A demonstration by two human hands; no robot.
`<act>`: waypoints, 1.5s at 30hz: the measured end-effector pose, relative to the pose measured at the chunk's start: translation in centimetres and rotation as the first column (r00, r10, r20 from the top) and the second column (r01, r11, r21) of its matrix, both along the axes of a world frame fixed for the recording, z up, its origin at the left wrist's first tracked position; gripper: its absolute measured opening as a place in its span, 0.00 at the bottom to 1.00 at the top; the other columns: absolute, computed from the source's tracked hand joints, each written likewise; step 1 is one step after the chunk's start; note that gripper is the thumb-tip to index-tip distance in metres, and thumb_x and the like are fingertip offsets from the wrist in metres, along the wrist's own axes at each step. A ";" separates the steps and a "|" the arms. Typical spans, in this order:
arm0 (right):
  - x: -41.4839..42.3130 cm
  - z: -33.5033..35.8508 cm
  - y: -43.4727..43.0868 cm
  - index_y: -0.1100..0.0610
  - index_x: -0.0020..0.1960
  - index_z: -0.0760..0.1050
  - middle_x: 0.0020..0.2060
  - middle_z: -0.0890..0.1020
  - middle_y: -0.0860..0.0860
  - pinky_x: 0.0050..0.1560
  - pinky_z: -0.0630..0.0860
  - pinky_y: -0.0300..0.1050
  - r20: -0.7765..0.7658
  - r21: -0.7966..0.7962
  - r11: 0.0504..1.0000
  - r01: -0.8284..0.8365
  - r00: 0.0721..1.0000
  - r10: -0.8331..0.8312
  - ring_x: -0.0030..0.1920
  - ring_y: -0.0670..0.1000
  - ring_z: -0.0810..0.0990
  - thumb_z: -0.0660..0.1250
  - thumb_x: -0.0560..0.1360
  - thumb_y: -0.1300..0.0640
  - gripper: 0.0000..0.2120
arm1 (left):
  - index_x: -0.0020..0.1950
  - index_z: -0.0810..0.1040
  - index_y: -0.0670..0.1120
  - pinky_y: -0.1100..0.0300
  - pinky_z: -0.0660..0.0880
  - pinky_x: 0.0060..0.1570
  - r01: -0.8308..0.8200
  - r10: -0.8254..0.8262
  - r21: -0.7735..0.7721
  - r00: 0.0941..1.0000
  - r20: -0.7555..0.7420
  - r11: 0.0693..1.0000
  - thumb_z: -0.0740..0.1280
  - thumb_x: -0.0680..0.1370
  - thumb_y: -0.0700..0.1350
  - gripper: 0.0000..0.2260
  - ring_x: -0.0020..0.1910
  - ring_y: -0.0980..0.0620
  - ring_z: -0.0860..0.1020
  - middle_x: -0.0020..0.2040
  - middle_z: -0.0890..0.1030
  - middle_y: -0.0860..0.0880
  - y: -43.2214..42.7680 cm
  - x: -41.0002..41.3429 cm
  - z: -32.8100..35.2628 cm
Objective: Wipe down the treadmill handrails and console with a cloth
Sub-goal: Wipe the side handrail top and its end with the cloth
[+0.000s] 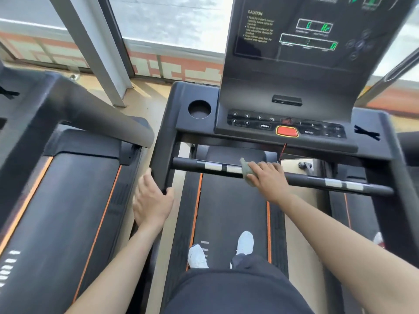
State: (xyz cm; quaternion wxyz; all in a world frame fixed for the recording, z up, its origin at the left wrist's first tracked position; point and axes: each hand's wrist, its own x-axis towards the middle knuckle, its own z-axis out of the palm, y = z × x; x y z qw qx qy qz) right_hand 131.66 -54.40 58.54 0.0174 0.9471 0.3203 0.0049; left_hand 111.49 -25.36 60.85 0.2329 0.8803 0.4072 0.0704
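Head view, looking down the deck: I have my right hand [266,175] wrapped over the front crossbar [301,179] at centre frame, fingers curled together and pressing a grey-green cloth [247,171] against the bar, just right of a silver grip sensor [223,167]. The cloth sits bunched under my fingertips, only its left edge showing.

My left hand [152,200], at centre left, grips the lower end of the left handrail [164,141], thumb on 1 side, fingers closed round the other; it carries no cloth and seems to be steadying me.

I judge the step in hand to be the wipe along the crossbar. The console [285,125], in the upper right of the frame, is not being touched. The next move, as I read it, calls for sliding the cloth sideways with steady pressure, keeping it folded round the bar, then lifting it to the side rails and button panel, staying gentle near the red stop button [287,131].

Count: 2 hands, 1 cloth, 1 crossbar with 2 pairs of silver sensors, 1 cup holder [199,109], 1 red button, 2 white shoes [244,242] on the belt [231,211], and 1 neighbouring treadmill [56,200] at the left.
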 end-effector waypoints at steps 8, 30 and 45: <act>0.1 -0.4 -4.4 0.52 0.66 0.73 0.55 0.80 0.49 0.56 0.61 0.53 0.026 0.105 0.972 0.209 0.977 -0.213 0.60 0.55 0.75 0.49 0.84 0.47 0.20 | 0.77 0.59 0.45 0.40 0.72 0.64 0.037 -0.037 0.036 0.999 -0.008 0.999 0.70 0.74 0.50 0.35 0.70 0.38 0.72 0.74 0.70 0.40 -0.3 -0.3 -0.1; -3.1 0.2 19.2 0.51 0.60 0.76 0.55 0.80 0.50 0.51 0.68 0.53 -0.292 0.323 0.939 -0.120 0.931 0.220 0.54 0.58 0.78 0.58 0.83 0.53 0.11 | 0.77 0.60 0.46 0.45 0.75 0.58 0.003 0.001 0.049 0.998 -0.066 0.999 0.70 0.70 0.53 0.38 0.66 0.40 0.75 0.73 0.72 0.42 -0.4 0.3 0.2; -1.8 0.7 13.6 0.46 0.69 0.72 0.57 0.79 0.48 0.55 0.70 0.54 -0.267 0.251 0.941 -0.229 0.918 0.294 0.56 0.56 0.78 0.65 0.79 0.45 0.20 | 0.77 0.60 0.46 0.44 0.76 0.59 0.020 -0.018 0.064 0.999 -0.028 0.998 0.70 0.71 0.54 0.37 0.66 0.41 0.76 0.73 0.72 0.42 -0.4 0.0 -0.1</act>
